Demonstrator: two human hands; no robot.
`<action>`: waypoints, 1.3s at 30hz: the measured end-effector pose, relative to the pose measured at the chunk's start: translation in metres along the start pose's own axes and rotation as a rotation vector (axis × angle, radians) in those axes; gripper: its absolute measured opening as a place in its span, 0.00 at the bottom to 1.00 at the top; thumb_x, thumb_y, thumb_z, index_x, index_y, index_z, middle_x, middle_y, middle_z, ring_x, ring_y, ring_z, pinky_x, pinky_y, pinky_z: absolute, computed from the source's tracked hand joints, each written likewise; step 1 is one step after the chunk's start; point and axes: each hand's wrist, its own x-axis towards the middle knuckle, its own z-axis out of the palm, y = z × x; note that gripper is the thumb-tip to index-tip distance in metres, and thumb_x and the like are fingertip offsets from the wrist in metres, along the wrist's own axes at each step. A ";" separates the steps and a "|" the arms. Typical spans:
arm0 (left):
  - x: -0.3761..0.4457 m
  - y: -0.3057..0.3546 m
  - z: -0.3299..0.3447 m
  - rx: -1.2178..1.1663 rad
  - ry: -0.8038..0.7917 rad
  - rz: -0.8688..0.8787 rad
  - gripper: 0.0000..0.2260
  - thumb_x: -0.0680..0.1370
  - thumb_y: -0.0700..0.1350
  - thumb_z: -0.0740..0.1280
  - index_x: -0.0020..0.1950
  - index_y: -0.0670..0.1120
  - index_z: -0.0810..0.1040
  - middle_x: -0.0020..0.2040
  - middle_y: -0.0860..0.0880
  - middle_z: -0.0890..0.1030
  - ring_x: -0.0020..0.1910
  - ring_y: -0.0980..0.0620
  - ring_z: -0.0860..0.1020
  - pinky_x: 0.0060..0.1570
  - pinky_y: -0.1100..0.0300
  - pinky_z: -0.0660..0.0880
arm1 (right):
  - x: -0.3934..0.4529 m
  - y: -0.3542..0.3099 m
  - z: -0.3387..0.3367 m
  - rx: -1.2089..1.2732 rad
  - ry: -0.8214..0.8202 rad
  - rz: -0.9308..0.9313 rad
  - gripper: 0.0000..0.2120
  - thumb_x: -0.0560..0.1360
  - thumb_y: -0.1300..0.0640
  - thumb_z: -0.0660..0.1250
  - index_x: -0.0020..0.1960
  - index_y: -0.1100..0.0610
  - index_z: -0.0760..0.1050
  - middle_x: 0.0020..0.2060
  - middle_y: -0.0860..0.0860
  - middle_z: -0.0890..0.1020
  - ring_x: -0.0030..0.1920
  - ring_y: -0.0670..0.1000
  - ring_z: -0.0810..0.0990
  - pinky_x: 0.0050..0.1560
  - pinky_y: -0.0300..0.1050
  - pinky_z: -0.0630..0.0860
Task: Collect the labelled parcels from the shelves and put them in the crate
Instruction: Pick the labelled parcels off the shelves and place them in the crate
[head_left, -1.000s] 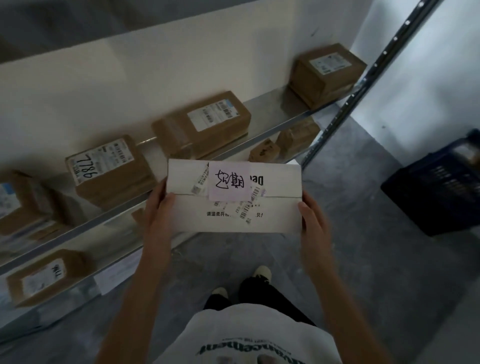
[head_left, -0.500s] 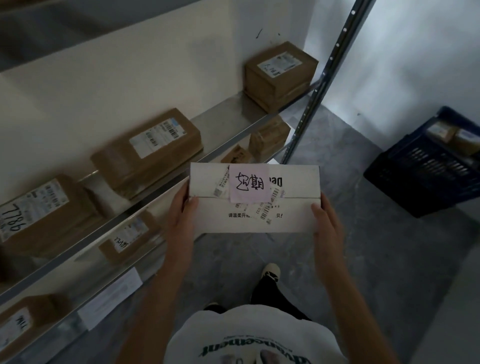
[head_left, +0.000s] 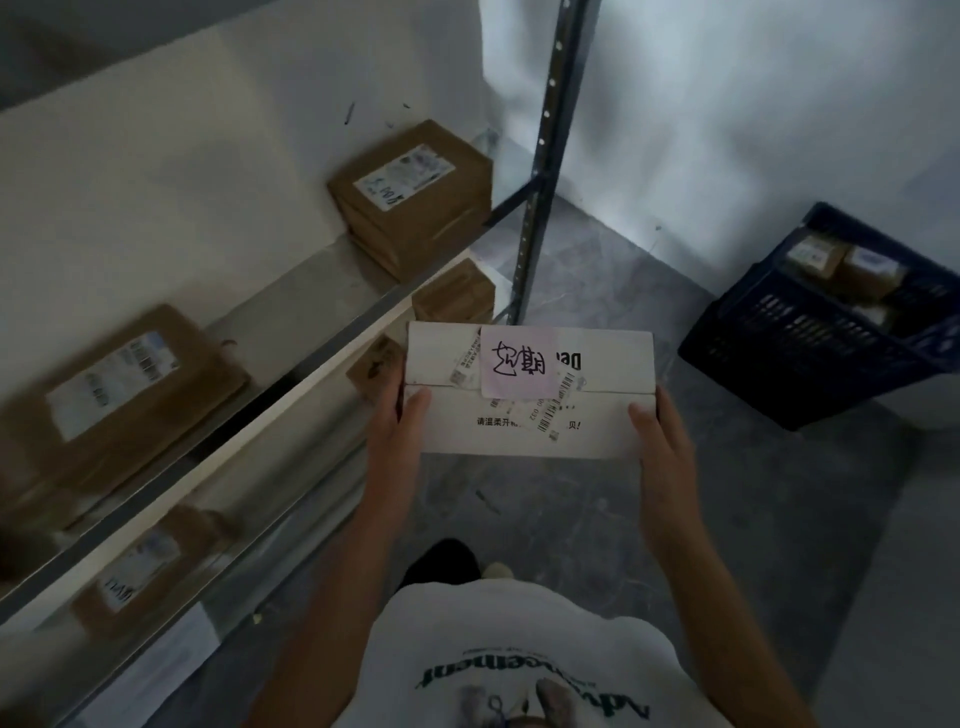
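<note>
Two parcels or so, blurred, already sit in your crate (head_left: 810, 338) at right; your left hand (head_left: 397, 441) and right hand (head_left: 662, 441) clasp the white parcel (head_left: 530, 410) mid-frame, with brown parcels (head_left: 415, 197) left on the shelves (head_left: 291, 312).

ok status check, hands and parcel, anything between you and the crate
Left hand and right hand grip the white parcel at its ends. Blue crate ahead to the right, parcels already inside. Bare floor between, nothing in the way.
</note>
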 end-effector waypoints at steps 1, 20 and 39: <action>0.005 0.004 0.013 0.005 -0.016 0.003 0.21 0.81 0.38 0.58 0.73 0.54 0.66 0.57 0.60 0.75 0.46 0.74 0.74 0.39 0.78 0.71 | 0.007 -0.001 -0.009 0.014 0.019 -0.001 0.18 0.81 0.51 0.60 0.71 0.45 0.70 0.63 0.45 0.78 0.62 0.47 0.77 0.61 0.49 0.75; 0.173 0.071 0.286 0.113 -0.386 0.018 0.20 0.81 0.42 0.58 0.74 0.53 0.66 0.66 0.54 0.71 0.56 0.59 0.72 0.49 0.67 0.70 | 0.208 -0.039 -0.136 0.067 0.427 0.062 0.21 0.81 0.59 0.62 0.73 0.51 0.68 0.64 0.47 0.78 0.61 0.43 0.77 0.52 0.31 0.76; 0.246 0.086 0.559 0.298 -0.707 -0.011 0.18 0.81 0.40 0.58 0.71 0.51 0.70 0.56 0.59 0.77 0.48 0.69 0.76 0.40 0.77 0.72 | 0.363 -0.023 -0.294 0.236 0.723 0.288 0.20 0.80 0.60 0.62 0.72 0.51 0.70 0.59 0.43 0.79 0.53 0.33 0.77 0.47 0.29 0.74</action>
